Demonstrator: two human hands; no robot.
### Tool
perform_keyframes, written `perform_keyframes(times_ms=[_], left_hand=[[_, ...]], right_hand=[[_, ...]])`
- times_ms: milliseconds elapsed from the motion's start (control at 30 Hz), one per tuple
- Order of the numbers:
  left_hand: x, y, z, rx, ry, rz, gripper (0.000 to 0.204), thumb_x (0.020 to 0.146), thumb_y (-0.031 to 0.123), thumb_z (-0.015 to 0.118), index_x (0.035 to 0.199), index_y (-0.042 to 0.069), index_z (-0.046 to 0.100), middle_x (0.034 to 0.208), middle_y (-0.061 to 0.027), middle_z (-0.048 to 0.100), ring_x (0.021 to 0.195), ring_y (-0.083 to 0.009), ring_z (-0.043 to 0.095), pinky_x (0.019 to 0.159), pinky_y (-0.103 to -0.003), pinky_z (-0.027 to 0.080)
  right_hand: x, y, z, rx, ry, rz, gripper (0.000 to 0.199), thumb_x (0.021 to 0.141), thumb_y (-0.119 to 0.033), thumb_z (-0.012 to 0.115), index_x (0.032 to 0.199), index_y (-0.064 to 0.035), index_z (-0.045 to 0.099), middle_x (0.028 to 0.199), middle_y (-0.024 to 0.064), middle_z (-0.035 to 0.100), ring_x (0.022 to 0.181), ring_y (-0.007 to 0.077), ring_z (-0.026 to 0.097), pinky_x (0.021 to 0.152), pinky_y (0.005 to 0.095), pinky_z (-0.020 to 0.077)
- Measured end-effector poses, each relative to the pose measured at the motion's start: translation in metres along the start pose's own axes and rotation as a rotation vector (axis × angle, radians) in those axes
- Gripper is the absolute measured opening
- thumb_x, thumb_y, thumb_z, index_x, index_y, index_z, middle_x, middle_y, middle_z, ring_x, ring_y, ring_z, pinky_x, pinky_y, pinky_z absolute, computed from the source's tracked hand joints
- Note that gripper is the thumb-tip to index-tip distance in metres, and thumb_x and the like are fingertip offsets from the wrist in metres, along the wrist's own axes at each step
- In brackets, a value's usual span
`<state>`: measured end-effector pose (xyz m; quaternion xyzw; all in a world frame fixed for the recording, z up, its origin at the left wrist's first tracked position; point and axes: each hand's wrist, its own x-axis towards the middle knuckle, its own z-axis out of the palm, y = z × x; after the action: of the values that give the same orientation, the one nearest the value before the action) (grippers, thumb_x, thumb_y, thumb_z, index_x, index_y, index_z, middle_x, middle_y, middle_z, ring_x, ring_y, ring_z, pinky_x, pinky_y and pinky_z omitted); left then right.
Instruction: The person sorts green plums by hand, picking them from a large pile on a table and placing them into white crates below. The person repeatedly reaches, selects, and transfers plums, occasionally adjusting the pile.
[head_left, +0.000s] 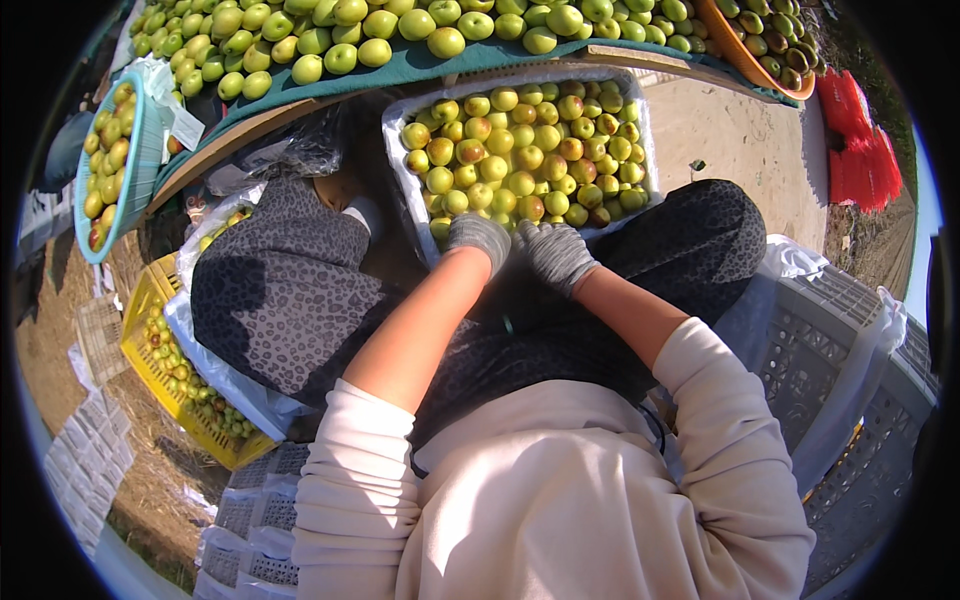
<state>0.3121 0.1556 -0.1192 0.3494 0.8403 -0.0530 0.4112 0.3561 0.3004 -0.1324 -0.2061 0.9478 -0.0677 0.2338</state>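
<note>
A crate with a white liner (397, 190) stands between my knees, filled with green-yellow jujubes (520, 183), several of them blushed reddish brown. My left hand (480, 240), in a grey knit glove, is closed at the crate's near edge, its fingers turned down among the nearest fruit. Beside it, my right hand (557, 254) wears a matching glove and has its fingers curled at the same edge. A small gap separates the two hands. Whatever either hand may hold is hidden by the gloves.
A green-cloth table (440, 68) heaped with green jujubes spans the far side. A blue basket (84, 215) sits left, an orange basket (735, 48) far right. A yellow crate (140, 345) is by my left knee, grey crates (800, 340) at right. Red bags (865, 165) lie beyond.
</note>
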Motion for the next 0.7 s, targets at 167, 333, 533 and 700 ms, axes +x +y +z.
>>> perform_keyframes(times_ms=[167, 333, 533, 700], left_hand=[[-0.005, -0.002, -0.004, -0.014, 0.012, 0.014, 0.024, 0.085, 0.015, 0.053, 0.098, 0.012, 0.073, 0.099, -0.0061, 0.071, 0.095, -0.025, 0.068, 0.071, -0.044, 0.052], [-0.01, -0.002, -0.011, -0.131, 0.001, -0.052, 0.024, 0.085, 0.016, 0.052, 0.097, 0.013, 0.073, 0.101, -0.006, 0.071, 0.096, -0.0242, 0.067, 0.072, -0.043, 0.052], [-0.021, -0.026, -0.035, -0.176, 0.024, -0.015, 0.027, 0.085, 0.016, 0.049, 0.099, 0.008, 0.071, 0.103, -0.0096, 0.07, 0.097, -0.0275, 0.066, 0.076, -0.043, 0.053], [-0.049, -0.068, -0.07, -0.207, -0.024, -0.084, 0.03, 0.089, 0.025, 0.05, 0.105, 0.008, 0.069, 0.103, -0.0149, 0.069, 0.095, -0.0293, 0.067, 0.08, -0.043, 0.053]], right_hand=[[0.0, 0.001, 0.006, 0.069, -0.026, 0.039, 0.027, 0.095, -0.029, 0.043, 0.099, -0.0067, 0.058, 0.085, 0.0153, 0.063, 0.076, 0.0333, 0.063, 0.067, 0.0448, 0.0506], [0.002, 0.0, 0.01, 0.149, 0.009, 0.119, 0.03, 0.096, -0.033, 0.043, 0.1, -0.0067, 0.057, 0.083, 0.0161, 0.065, 0.076, 0.0349, 0.064, 0.069, 0.0464, 0.0503], [0.001, 0.005, 0.005, 0.256, -0.088, 0.107, 0.029, 0.096, -0.032, 0.043, 0.103, -0.0072, 0.056, 0.087, 0.0174, 0.065, 0.08, 0.0343, 0.065, 0.071, 0.0458, 0.0506], [-0.002, 0.008, 0.0, 0.122, -0.035, -0.113, 0.023, 0.091, -0.023, 0.049, 0.111, -0.0127, 0.056, 0.105, 0.0167, 0.058, 0.086, 0.0326, 0.064, 0.073, 0.0455, 0.0511]])
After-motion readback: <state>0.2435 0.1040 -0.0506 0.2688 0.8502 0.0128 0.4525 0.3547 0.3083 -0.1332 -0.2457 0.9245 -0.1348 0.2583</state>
